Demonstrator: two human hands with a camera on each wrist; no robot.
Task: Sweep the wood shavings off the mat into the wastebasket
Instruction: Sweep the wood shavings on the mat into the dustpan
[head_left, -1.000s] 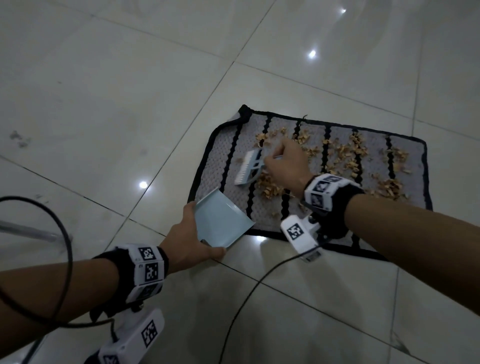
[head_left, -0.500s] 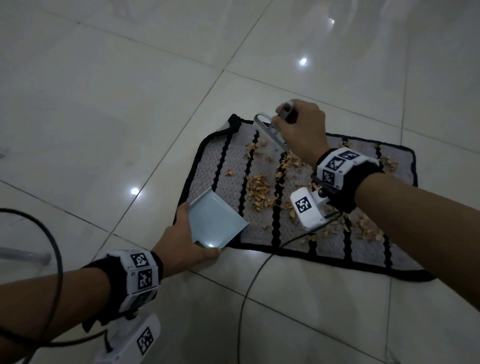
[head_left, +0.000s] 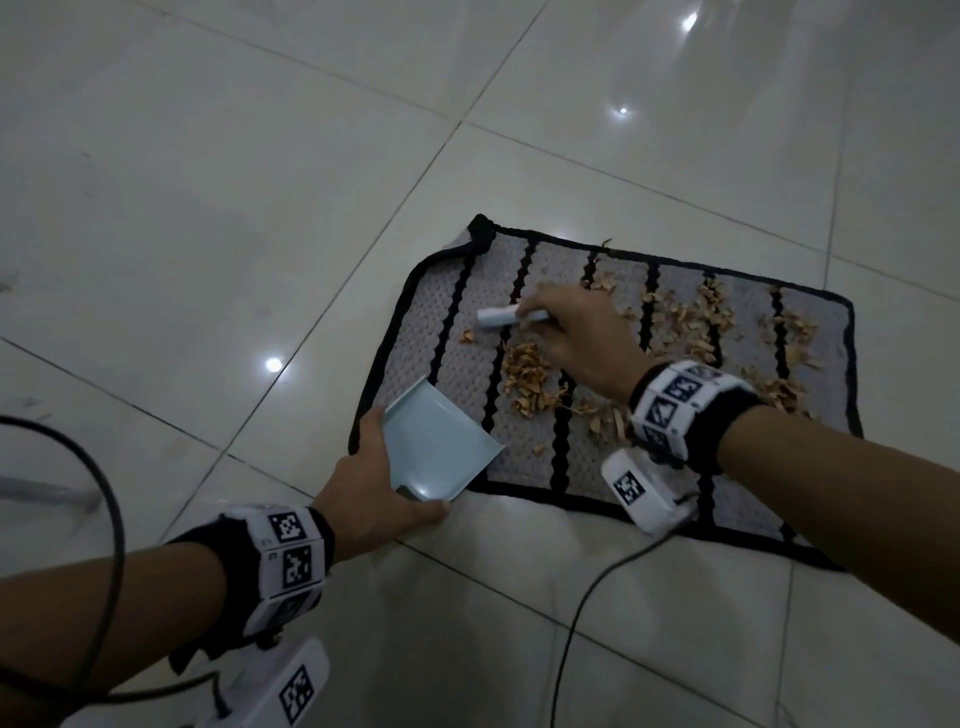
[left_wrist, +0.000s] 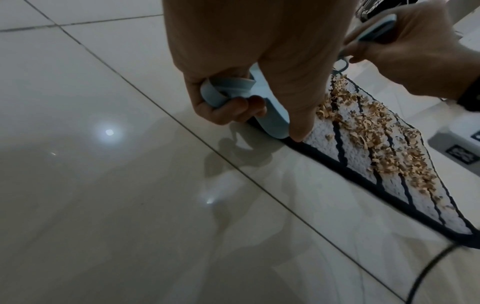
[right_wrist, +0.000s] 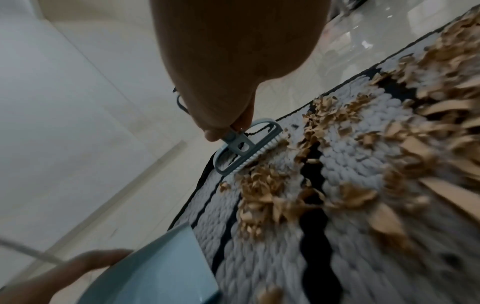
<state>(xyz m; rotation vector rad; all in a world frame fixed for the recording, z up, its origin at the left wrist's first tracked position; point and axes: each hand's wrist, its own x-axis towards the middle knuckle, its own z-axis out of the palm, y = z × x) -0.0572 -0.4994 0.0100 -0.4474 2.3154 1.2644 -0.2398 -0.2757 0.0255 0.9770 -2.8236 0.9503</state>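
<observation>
Wood shavings (head_left: 530, 376) lie scattered over the grey mat (head_left: 457, 358) with black wavy stripes, a denser heap sitting near its left-centre and looser clusters spread toward the right end; one curl rests on the far border. The mat lies flat on the pale tiled floor (head_left: 208, 182). A small light-blue hand brush (head_left: 497, 317) is set on the mat just beyond the heap, bristles down against the weave in the right wrist view, with shavings touching its bristle edge. The right hand (head_left: 576, 338) grips the brush handle, fingers curled round it. A light-blue dustpan (head_left: 436, 441) rests at the mat's near-left corner, its open lip toward the heap and overlapping the black border, with a bare strip of mat between lip and heap. The left hand (head_left: 374, 499) holds the dustpan by its loop handle, fingers wrapped through the loop in the left wrist view. A black cable (head_left: 582, 613) trails across the tiles near the mat's front edge. No wastebasket is in view.
</observation>
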